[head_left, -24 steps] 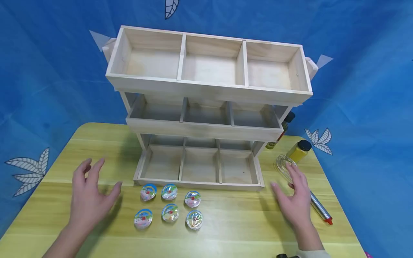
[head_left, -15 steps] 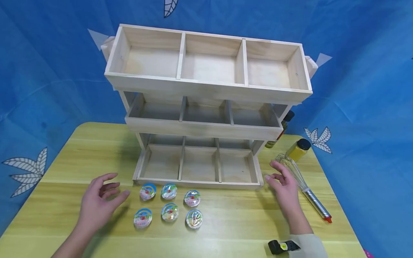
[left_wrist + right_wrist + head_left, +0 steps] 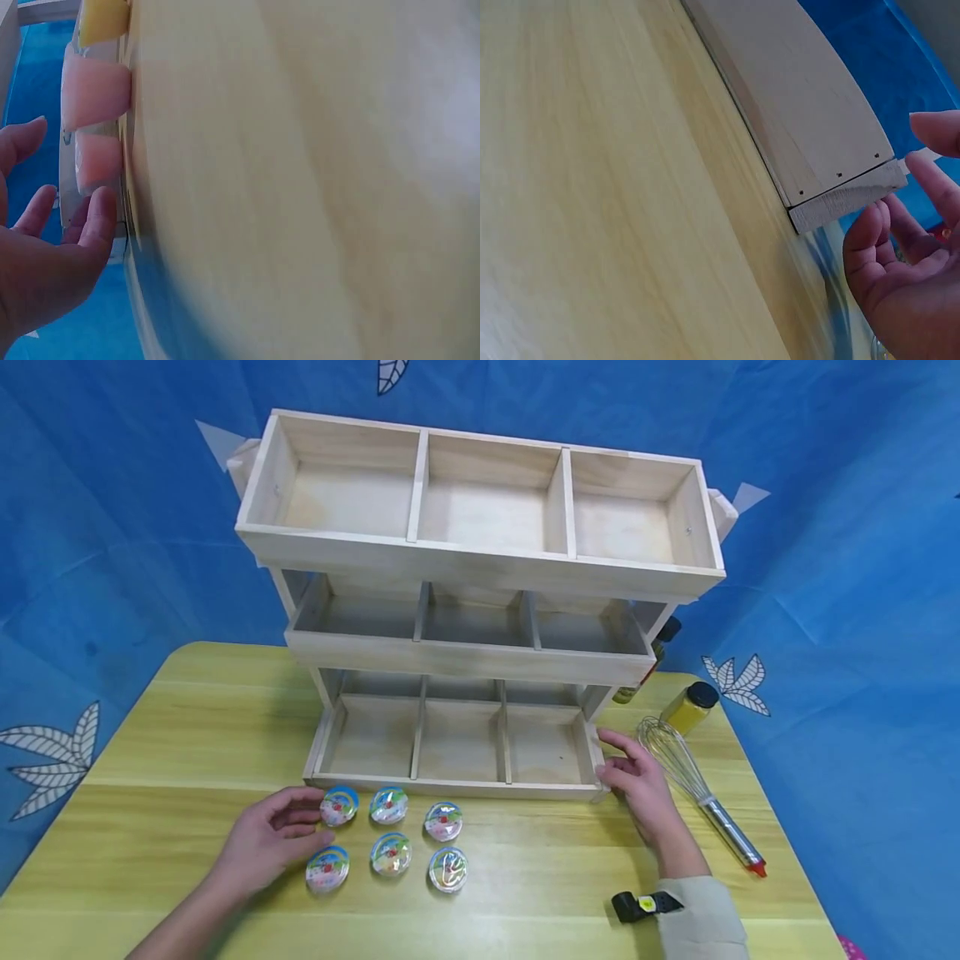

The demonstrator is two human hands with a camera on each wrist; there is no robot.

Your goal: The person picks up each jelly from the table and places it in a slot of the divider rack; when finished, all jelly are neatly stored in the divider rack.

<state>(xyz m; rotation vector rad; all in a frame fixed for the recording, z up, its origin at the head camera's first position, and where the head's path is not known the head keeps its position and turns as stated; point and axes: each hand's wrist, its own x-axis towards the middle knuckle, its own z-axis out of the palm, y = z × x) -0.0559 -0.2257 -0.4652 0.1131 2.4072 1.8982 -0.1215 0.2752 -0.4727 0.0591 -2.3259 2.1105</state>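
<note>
A pale wooden three-tier rack with divided compartments stands on the table. Before its lowest tier lie several small jelly cups with printed blue-edged lids, in two rows. My left hand is beside the two leftmost cups, its fingertips right at the back left cup and the thumb over the front left cup. In the left wrist view, a pink cup is just beyond the parted fingers. My right hand, fingers loosely bent, is at the rack's lower right front corner.
A wire whisk lies to the right of my right hand. Behind it lies a yellow jar with a black lid, and a dark-capped bottle is partly hidden by the rack. Blue cloth hangs behind the table.
My left hand has moved right and forward to the leftmost jelly cups. My right hand has moved left, away from the whisk, to the rack's corner.
</note>
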